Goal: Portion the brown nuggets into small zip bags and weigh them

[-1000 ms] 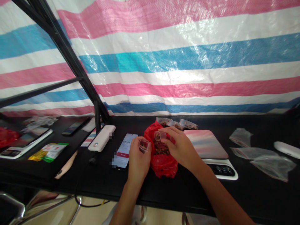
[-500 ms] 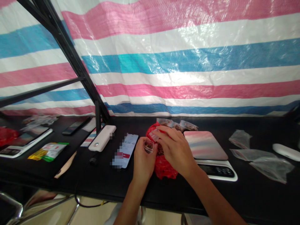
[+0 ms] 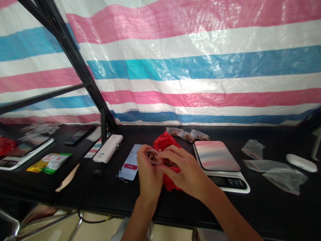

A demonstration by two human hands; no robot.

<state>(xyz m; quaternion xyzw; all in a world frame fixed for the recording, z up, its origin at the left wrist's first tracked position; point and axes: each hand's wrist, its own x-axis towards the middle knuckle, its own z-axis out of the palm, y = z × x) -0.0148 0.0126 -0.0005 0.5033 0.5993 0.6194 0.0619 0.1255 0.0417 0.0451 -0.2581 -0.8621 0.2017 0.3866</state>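
My left hand (image 3: 148,174) is closed around a small clear plastic bag (image 3: 152,156), whose rounded mouth faces up and shows brown dried bits inside. At the right side of that mouth are the bent fingertips of my right hand (image 3: 184,167); whatever they grip there is hidden. Beneath and behind my right hand lies a crumpled red plastic bag (image 3: 167,140), with more brown bits visible between my thumb and fingers. A phone (image 3: 131,164) with a lit screen lies just left of my left hand.
Right of my hands stands a kitchen scale (image 3: 217,155). Several filled clear bags (image 3: 187,135) lie at the back. Flat clear zip bags (image 3: 276,167) and a white oblong object (image 3: 301,163) are far right. A white power bank (image 3: 108,148) and a colourful packet (image 3: 51,163) lie left.
My right fingertips have come down from above to the mouth of the clear bag. The clear piece seen at them before no longer shows distinctly. My left hand has shifted slightly left.
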